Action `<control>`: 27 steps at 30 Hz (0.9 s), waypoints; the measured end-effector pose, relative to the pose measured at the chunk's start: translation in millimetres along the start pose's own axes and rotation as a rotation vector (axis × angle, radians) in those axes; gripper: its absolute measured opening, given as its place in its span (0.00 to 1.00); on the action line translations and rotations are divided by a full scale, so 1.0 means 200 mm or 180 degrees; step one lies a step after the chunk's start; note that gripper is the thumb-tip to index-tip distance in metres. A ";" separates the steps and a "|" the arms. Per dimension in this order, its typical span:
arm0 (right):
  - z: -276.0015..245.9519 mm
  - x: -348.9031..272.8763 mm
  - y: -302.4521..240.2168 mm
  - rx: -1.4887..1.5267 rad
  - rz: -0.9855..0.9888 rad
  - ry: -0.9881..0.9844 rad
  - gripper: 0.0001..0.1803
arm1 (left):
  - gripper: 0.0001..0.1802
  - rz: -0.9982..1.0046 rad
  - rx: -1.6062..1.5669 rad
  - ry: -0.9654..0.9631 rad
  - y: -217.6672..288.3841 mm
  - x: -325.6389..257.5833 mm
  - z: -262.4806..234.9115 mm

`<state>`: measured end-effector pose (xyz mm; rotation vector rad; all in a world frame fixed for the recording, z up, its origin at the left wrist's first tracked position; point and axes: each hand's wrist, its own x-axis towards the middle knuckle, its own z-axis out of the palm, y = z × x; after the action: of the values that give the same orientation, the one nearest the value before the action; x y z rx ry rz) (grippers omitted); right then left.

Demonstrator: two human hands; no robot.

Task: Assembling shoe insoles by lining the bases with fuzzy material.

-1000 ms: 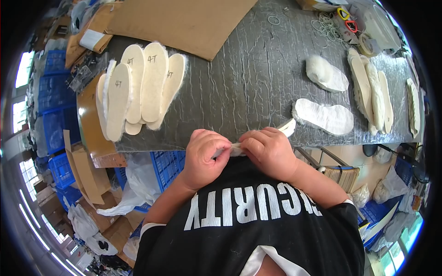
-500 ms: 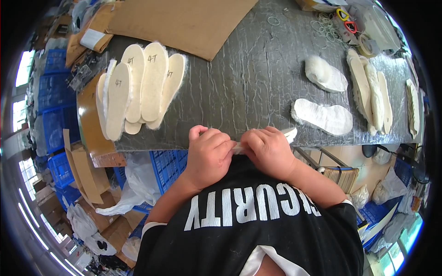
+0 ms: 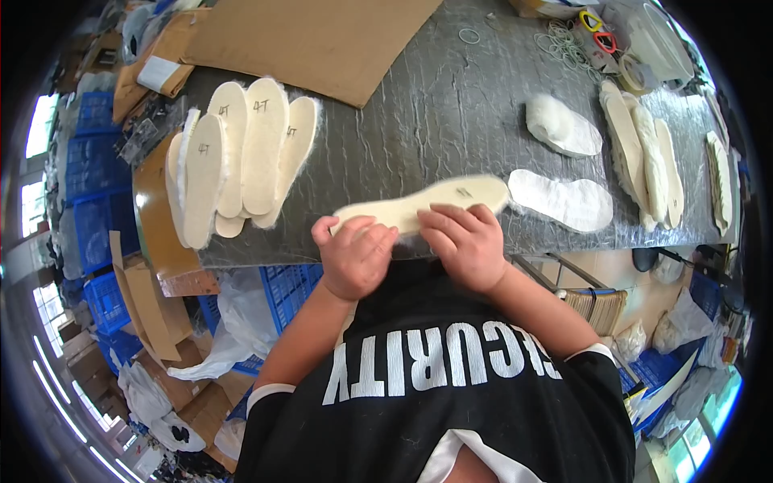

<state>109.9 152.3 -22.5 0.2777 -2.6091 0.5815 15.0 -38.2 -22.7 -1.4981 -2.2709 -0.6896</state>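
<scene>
the cream fleece-edged insole (image 3: 409, 209), nearly hidden a moment ago, now shows its flat face over the dark table's (image 3: 403, 137) near edge, gripped by the left hand (image 3: 354, 256) and right hand (image 3: 469, 251), leaving most of its backing open to checking.

At the table's (image 3: 386, 137) near edge the insole (image 3: 451, 196) is cream with a small dark mark, and the fanned insoles (image 3: 266, 153) toward the left edge are cream too, dark-marked and white-fringed. The flat insole (image 3: 560, 200) toward the right edge is plain white, while the tabletop itself is dark grey, streaked with paler wrinkles. Along the far edge lies brown cardboard (image 3: 314, 40), with one yellow handle (image 3: 590, 20) and one red handle (image 3: 605, 42) by the far right corner
</scene>
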 end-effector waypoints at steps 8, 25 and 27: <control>0.19 -0.25 0.18 0.0548 0.0636 -0.0358 0.09 | 0.11 -0.0833 -0.0507 -0.0328 -0.13 -0.24 0.15; 0.44 -0.03 0.27 0.0144 0.1265 -0.0497 0.32 | 0.41 -0.0922 -0.0486 -0.1236 -0.12 -0.05 0.40; 0.32 -0.03 0.30 0.0371 0.0969 -0.0639 0.35 | 0.42 -0.0920 -0.0810 -0.1663 -0.15 -0.03 0.32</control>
<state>74.0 178.4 -98.6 -0.0304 -2.8388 0.8505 -10.8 -17.1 -84.8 -1.6278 -2.9302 -0.7571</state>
